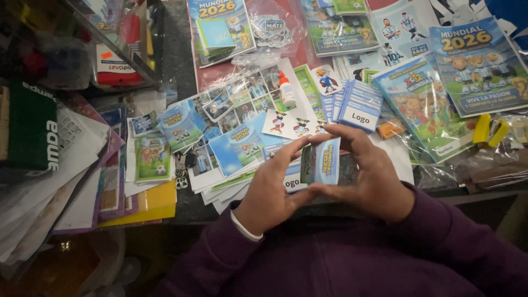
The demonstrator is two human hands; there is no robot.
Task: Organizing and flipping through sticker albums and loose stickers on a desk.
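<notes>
A dark tabletop [179,60] strewn with sticker sheets; at lower centre, the left hand [269,192] and right hand [371,176] together pinch a small stack of blue paper cards [320,161].

Your left hand [269,192] and right hand [368,176] together grip a small stack of cards [320,161], blue face outward, held upright above the table edge [187,212]. Just beyond your fingers lies a fanned pile of blue cards [358,104]. A small glue bottle [286,89] lies near it. Sticker albums [478,66] lie at far right, loose packets [179,127] at left.
</notes>
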